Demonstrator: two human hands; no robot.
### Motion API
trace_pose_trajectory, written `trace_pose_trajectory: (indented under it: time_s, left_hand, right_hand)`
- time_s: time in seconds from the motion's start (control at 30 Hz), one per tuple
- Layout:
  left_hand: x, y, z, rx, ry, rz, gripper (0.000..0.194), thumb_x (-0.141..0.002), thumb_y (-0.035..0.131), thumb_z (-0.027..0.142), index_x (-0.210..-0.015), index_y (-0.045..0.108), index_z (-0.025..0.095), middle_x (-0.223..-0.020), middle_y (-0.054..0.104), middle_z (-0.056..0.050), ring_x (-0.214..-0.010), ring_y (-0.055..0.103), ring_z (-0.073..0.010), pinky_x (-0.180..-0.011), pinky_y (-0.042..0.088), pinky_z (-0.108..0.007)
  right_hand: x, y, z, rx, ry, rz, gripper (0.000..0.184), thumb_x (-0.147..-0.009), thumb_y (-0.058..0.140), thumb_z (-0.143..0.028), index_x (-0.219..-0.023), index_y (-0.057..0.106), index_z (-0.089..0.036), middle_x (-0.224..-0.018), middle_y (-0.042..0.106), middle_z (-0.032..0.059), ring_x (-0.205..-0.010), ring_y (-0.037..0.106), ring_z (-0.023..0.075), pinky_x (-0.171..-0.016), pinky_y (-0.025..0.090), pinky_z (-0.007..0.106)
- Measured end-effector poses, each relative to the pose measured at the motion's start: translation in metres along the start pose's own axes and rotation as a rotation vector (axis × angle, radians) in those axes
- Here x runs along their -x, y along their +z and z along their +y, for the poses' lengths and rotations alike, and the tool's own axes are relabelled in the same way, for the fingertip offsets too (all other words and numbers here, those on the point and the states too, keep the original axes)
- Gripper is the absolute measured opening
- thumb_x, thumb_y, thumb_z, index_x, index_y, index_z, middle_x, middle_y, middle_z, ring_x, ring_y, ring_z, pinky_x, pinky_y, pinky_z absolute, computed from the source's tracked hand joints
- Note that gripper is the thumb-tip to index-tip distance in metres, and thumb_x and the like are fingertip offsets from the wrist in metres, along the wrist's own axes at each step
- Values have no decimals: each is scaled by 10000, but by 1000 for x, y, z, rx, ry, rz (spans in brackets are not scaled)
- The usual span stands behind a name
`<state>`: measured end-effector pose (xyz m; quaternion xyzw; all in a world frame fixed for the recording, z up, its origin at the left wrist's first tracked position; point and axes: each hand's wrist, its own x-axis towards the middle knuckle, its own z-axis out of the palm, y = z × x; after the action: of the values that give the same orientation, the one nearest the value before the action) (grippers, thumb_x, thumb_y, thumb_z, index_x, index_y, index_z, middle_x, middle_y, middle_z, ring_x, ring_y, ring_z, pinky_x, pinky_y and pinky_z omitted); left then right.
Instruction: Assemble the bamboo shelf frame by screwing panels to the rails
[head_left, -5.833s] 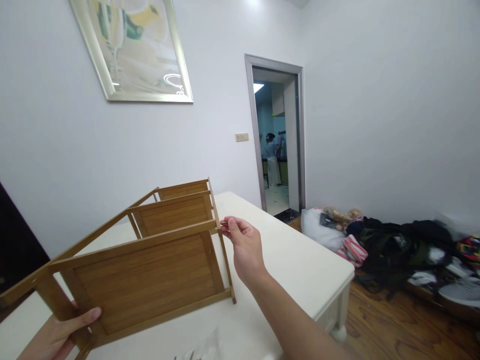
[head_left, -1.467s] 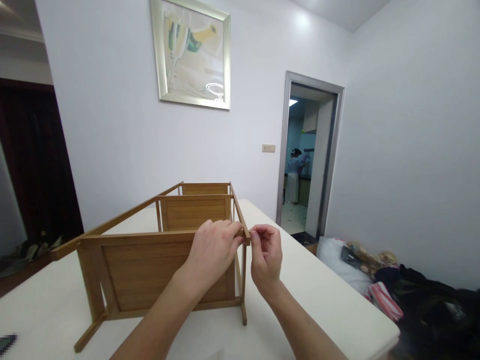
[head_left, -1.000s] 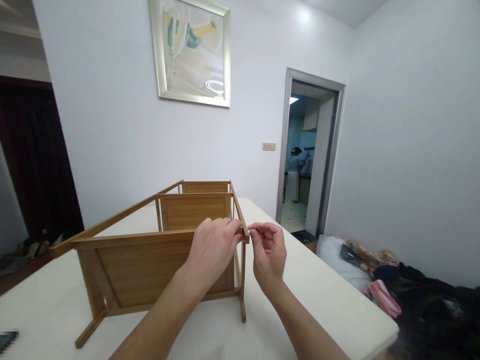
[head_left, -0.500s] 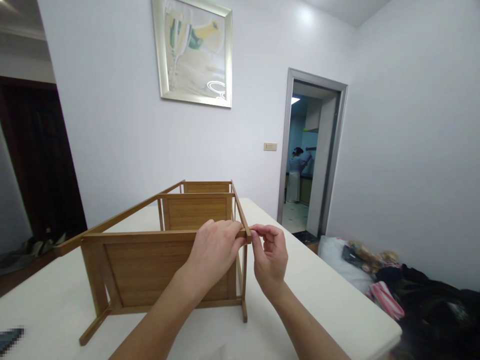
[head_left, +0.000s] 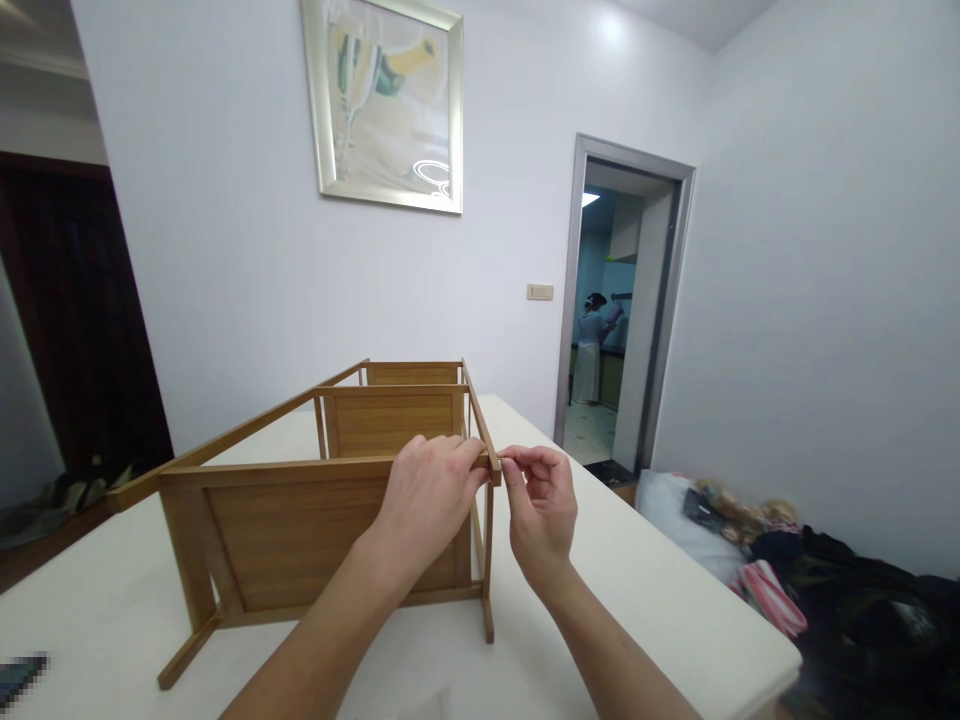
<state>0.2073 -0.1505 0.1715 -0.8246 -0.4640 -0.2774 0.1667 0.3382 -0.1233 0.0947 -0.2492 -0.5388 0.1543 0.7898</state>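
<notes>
A brown wooden shelf rack lies on its side on a white table, its panels standing upright one behind another. My left hand is closed over the top edge of the nearest panel, at its right end, with the fingertips by the corner post. Just outside that post, my right hand is closed in a pinch, thumb and forefinger together at the post's outer side. Something tiny shows at those fingertips, too small to name.
At the lower left edge is a dark, pixelated object. Clothes and other items are heaped right of the table. Beyond the doorway, a person stands in another room. A framed picture hangs on the wall.
Almost nothing differs. Both hands keep their places at the corner, and the right fingertips sit very slightly farther from the post.
</notes>
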Motion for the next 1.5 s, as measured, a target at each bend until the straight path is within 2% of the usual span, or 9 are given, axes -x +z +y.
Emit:
trace_pose_trajectory:
  time_s: [0.43,0.67,1.3,1.5]
  left_hand:
    - [2,1,0,6,5,21,124,-922,548,243,-829,628,226,-777,698,-7,-746,628,-194,-670,329,-323]
    - [1,0,0,7,-1,22,126,-933,543,262,-852,636,239,-780,698,-3,-745,623,-193,-660,323,-322]
    - [1,-3,-1,44,16,0,145,-929,538,252,-844,650,218,-820,724,-19,-784,652,-195,-705,379,-323]
    - [2,-3,-2,63,15,9,150,-921,539,238,-825,653,225,-800,720,-1,-766,649,-196,-694,371,-328]
  right_hand:
    - [0,0,3,33,-22,5,148,-889,648,-262,-979,538,-221,-942,658,49,-895,656,194,-804,547,398]
    - [0,1,0,-58,-7,-4,154,-886,647,-254,-931,501,-232,-917,664,32,-898,659,189,-804,544,387]
    - [-1,0,2,4,-56,-13,167,-885,646,-262,-927,487,-232,-924,674,48,-913,666,201,-817,548,415]
    - [-1,0,1,-28,-17,-22,175,-887,644,-258,-917,473,-234,-922,672,42,-904,662,194,-819,541,409]
